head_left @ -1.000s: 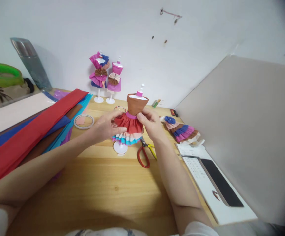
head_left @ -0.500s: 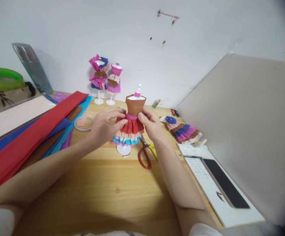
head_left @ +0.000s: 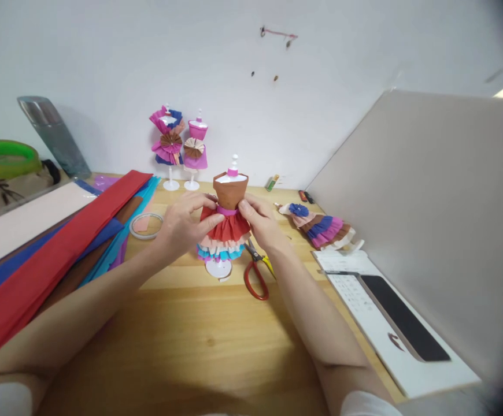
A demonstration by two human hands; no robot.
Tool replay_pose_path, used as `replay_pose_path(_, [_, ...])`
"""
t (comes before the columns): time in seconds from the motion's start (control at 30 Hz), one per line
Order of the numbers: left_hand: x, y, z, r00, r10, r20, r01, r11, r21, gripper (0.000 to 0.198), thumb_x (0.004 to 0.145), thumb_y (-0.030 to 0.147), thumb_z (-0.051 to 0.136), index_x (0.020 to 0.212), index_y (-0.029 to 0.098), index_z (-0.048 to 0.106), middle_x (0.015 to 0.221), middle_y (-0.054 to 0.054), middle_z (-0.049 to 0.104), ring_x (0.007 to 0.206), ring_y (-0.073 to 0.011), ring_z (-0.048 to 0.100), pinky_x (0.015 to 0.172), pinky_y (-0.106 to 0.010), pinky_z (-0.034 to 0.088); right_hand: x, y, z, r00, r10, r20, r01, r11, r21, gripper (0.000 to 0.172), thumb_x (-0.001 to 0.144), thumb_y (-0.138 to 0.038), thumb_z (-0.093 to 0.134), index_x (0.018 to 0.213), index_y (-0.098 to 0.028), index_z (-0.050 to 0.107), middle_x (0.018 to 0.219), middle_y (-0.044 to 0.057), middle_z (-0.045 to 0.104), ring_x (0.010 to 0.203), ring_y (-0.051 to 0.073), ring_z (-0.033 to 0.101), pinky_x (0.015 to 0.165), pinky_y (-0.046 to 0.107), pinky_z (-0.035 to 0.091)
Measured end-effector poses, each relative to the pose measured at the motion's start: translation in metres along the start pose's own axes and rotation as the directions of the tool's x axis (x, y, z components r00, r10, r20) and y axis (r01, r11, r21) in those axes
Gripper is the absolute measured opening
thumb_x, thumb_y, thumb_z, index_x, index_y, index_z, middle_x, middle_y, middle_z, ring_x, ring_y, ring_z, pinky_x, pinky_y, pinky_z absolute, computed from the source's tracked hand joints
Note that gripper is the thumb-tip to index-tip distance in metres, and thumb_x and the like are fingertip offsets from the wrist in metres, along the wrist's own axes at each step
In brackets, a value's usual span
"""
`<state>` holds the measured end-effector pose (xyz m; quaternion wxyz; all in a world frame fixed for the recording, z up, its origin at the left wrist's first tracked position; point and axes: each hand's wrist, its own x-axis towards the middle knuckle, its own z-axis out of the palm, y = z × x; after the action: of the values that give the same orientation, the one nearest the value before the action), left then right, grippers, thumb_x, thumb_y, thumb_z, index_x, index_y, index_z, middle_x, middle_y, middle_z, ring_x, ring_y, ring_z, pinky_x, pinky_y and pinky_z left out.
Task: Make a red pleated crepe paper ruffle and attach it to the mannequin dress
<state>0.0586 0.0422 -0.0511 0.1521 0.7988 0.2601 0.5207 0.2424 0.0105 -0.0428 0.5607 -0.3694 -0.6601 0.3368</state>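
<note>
Left hand (head_left: 185,222) has crept up toward the pink waistband (head_left: 228,212); it and the right hand (head_left: 263,222) hold the mannequin (head_left: 230,194) around its ruffled paper skirt (head_left: 226,232), nearer the tabletop's (head_left: 169,335) back edge.

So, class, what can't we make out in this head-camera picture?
Head view:
Right grip: fingers mostly hidden behind the dress form.
Scissors: yellow handle partly covered by the right forearm.
Red paper strip: near end cut off at left edge.
Printing on the white board: too small.

Skirt (head_left: 226,230): matt, crinkled, paper-like. Stand base (head_left: 217,269): smooth plastic. Tabletop (head_left: 165,341): smooth wood. Bottle cap (head_left: 40,110): shiny metal.
</note>
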Motion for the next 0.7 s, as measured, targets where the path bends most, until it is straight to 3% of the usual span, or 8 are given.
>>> replay_pose_path(0.2, [-0.001,0.002,0.004,0.972,-0.191,0.137,0.189,0.982,0.028,0.033,0.076,0.032,0.069,0.105,0.017,0.068,0.107,-0.009,0.073,0.101,-0.0261,0.066,0.092,-0.041,0.051,0.0,-0.004,0.003,0.999,0.037,-0.01,-0.038,0.997,-0.072,0.047,0.079,-0.066,0.062,0.087,-0.022,0.074,0.093,0.005,0.072,0.094,0.024,0.065,0.092,0.036,0.048])
replay_pose_path(0.37, [-0.002,0.006,0.009,0.955,-0.246,0.168,0.25,0.968,-0.002,0.026,0.078,0.033,0.064,0.099,0.018,0.069,0.106,-0.008,0.072,0.1,-0.0266,0.066,0.09,-0.041,0.05,0.001,-0.006,0.002,0.999,0.021,0.028,-0.019,0.998,-0.053,0.049,0.076,-0.065,0.066,0.094,-0.02,0.074,0.095,0.007,0.073,0.093,0.025,0.065,0.087,0.038,0.05])
replay_pose_path(0.5, [-0.001,0.009,0.009,0.944,-0.275,0.181,0.284,0.958,-0.028,0.027,0.078,0.033,0.062,0.1,0.018,0.068,0.102,-0.008,0.072,0.096,-0.0254,0.066,0.085,-0.038,0.05,0.002,-0.008,0.004,1.0,0.028,-0.001,-0.028,0.995,-0.091,0.043,0.071,-0.054,0.072,0.096,-0.019,0.073,0.099,0.007,0.074,0.093,0.024,0.065,0.085,0.036,0.05])
replay_pose_path(0.7, [0.0,0.015,0.007,0.93,-0.311,0.195,0.313,0.949,0.018,0.023,0.076,0.034,0.06,0.089,0.015,0.065,0.085,-0.006,0.069,0.081,-0.023,0.064,0.074,-0.036,0.049,0.0,-0.011,0.012,0.989,0.144,-0.037,-0.139,0.985,0.098,0.031,0.067,-0.044,0.075,0.084,-0.018,0.073,0.083,0.003,0.074,0.079,0.021,0.066,0.075,0.033,0.05])
